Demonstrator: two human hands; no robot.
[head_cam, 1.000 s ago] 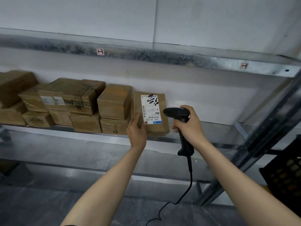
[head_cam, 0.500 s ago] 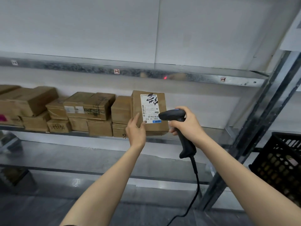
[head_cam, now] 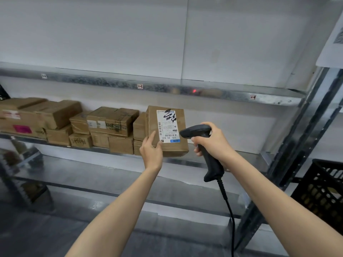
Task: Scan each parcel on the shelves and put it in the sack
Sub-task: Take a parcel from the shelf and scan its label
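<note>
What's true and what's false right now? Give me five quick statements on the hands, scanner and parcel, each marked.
1. The left hand holds the parcel by its lower left corner. True.
2. The right hand is empty. False: it grips the scanner.
3. The label faces the wall. False: it faces the person.
4. A red dot shows on the front edge of the upper shelf. True.
5. A black crate stands at the left. False: it is at the right.
</note>
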